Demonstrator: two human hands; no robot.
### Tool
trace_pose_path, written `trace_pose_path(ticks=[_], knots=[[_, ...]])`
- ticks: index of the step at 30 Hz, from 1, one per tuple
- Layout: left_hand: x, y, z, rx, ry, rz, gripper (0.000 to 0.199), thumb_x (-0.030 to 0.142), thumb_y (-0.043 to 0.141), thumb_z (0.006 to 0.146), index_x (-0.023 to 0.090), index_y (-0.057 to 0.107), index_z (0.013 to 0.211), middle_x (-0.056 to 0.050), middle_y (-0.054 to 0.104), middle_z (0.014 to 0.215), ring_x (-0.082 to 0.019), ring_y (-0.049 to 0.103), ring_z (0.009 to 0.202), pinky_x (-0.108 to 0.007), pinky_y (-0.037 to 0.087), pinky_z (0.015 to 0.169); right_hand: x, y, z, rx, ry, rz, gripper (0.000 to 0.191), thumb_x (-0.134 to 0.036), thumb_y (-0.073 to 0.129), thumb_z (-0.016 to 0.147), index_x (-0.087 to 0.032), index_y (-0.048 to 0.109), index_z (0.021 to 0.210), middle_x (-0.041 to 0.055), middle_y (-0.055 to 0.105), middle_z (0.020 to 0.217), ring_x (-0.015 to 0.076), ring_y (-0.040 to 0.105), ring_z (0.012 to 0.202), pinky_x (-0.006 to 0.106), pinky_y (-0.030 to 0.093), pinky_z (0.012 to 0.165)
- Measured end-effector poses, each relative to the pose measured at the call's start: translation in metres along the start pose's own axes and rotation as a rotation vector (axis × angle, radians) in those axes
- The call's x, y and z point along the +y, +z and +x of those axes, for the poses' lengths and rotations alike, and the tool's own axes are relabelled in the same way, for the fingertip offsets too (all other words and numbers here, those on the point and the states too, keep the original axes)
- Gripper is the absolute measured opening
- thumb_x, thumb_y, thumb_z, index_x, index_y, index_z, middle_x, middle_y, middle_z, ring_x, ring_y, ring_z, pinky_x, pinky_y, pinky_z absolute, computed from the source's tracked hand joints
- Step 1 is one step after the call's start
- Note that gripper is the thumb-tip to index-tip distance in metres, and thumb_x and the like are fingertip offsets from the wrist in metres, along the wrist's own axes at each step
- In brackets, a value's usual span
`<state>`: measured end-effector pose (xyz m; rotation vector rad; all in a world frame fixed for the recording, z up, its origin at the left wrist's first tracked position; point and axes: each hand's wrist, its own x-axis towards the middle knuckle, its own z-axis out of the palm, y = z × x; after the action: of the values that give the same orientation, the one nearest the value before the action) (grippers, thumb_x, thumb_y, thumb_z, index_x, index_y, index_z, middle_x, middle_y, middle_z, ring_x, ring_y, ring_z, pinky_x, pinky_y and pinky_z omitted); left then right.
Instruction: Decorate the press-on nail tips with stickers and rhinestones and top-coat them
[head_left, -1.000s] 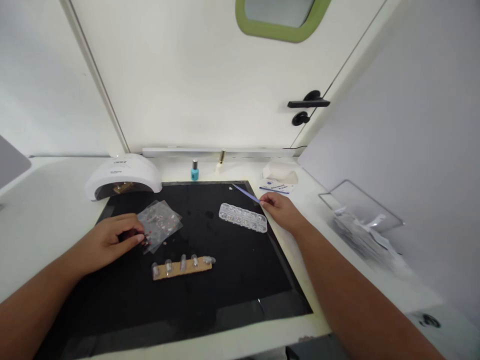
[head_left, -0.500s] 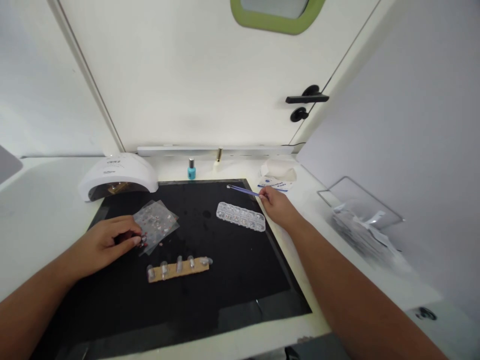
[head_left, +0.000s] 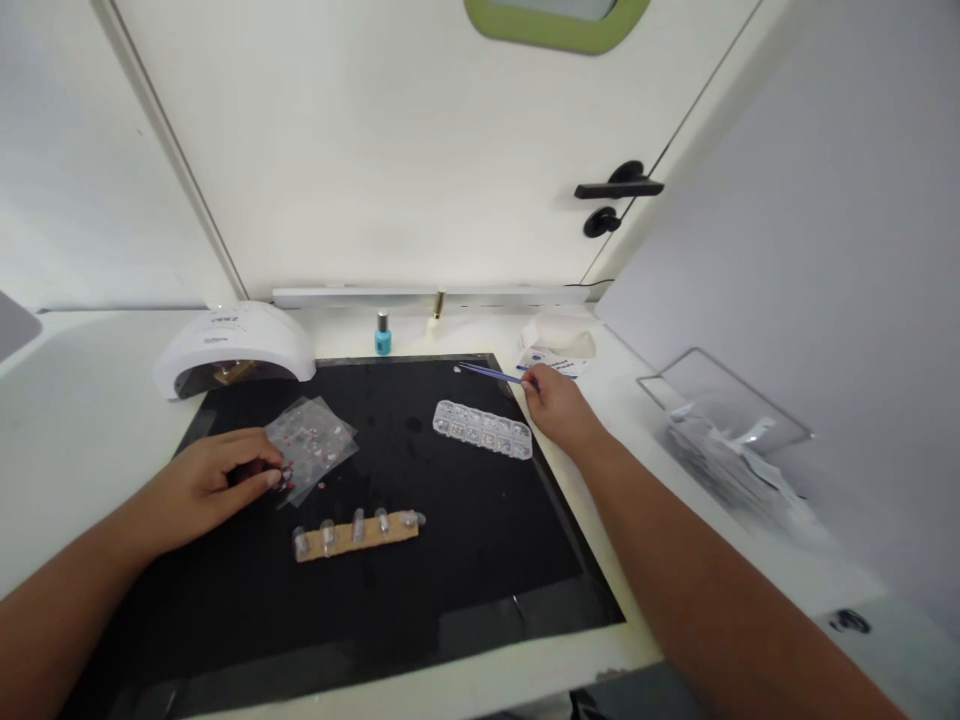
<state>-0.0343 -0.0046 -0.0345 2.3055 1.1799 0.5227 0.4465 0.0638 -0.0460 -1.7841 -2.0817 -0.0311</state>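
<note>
My right hand [head_left: 555,405] is closed on purple tweezers [head_left: 491,373] at the far right of the black mat [head_left: 495,520]. Their tips point left, just beside a tiny pale piece [head_left: 457,370] on the mat. On the left, my left hand [head_left: 225,480] has its fingers curled and its thumb at the near left edge of two overlapping clear plastic sheets [head_left: 319,455] dotted with small red and white bits. A clear compartment case [head_left: 482,430] with small shiny pieces lies between the hands. Closer to me, several clear nail tips [head_left: 358,526] sit on a cardboard strip [head_left: 371,538].
A white nail lamp [head_left: 236,345] stands at the back left. Behind the mat are a blue polish bottle [head_left: 383,335] and a gold-capped bottle [head_left: 437,308]. An open white box [head_left: 556,350] is by my right hand, with a wire rack of bags [head_left: 727,460] farther right.
The tweezers have shifted slightly right, and their tips now stand apart from the tiny pale piece. My left hand has hardly moved; the view has tilted a little.
</note>
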Motion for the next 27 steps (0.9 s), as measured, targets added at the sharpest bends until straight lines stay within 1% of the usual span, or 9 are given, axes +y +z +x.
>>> trace_pose_path(ticks=[3,6,12,18,21,27], knots=[[-0.0001,-0.0007,-0.0001,-0.007,-0.002,-0.004,0.027,0.042,0.048,0.097,0.021,0.066,0.095,-0.004,0.068,0.090,-0.018,0.064,0.083,-0.027,0.048,0.074,-0.0003,0.0003,-0.0001,0.036,-0.026,-0.017,0.031,-0.035,0.059,0.096,-0.018,0.060,0.122,0.0094,0.063,0.123,0.0212,0.065,0.104,0.043,0.057,0.088],[-0.0001,-0.0014,-0.0006,-0.007,-0.009,0.002,0.026,0.041,0.049,0.097,0.021,0.066,0.095,-0.004,0.068,0.090,-0.018,0.064,0.082,-0.027,0.048,0.073,-0.0014,0.0010,-0.0004,0.047,-0.052,-0.026,0.031,-0.035,0.059,0.096,-0.018,0.060,0.122,0.0095,0.063,0.124,0.0214,0.064,0.105,0.043,0.056,0.089],[0.0000,-0.0017,-0.0007,-0.009,-0.001,0.006,0.027,0.041,0.050,0.096,0.021,0.067,0.094,-0.003,0.068,0.089,-0.018,0.064,0.080,-0.026,0.049,0.072,-0.0035,0.0013,-0.0002,-0.002,-0.088,-0.032,0.031,-0.035,0.059,0.096,-0.018,0.061,0.121,0.0094,0.063,0.124,0.0211,0.065,0.104,0.043,0.057,0.089],[0.0025,-0.0025,-0.0004,-0.003,0.007,0.016,0.027,0.040,0.050,0.097,0.021,0.067,0.092,-0.003,0.068,0.087,-0.017,0.063,0.079,-0.026,0.048,0.071,-0.0061,-0.0008,0.0000,-0.053,-0.082,-0.022,0.030,-0.035,0.058,0.096,-0.018,0.061,0.121,0.0093,0.063,0.123,0.0208,0.065,0.104,0.042,0.057,0.088],[0.0048,-0.0037,-0.0008,-0.012,0.018,0.014,0.027,0.039,0.049,0.098,0.020,0.067,0.095,-0.003,0.068,0.087,-0.017,0.063,0.080,-0.026,0.049,0.072,-0.0047,-0.0027,-0.0013,-0.037,-0.058,-0.001,0.030,-0.035,0.058,0.096,-0.018,0.061,0.121,0.0092,0.064,0.123,0.0205,0.065,0.103,0.042,0.057,0.087],[0.0077,-0.0040,-0.0014,-0.038,-0.001,0.009,0.027,0.038,0.048,0.099,0.019,0.066,0.096,-0.004,0.069,0.091,-0.019,0.063,0.083,-0.028,0.049,0.074,0.0007,-0.0060,-0.0043,0.008,-0.024,0.050,0.031,-0.035,0.059,0.096,-0.017,0.061,0.121,0.0090,0.064,0.121,0.0202,0.065,0.101,0.041,0.057,0.086]])
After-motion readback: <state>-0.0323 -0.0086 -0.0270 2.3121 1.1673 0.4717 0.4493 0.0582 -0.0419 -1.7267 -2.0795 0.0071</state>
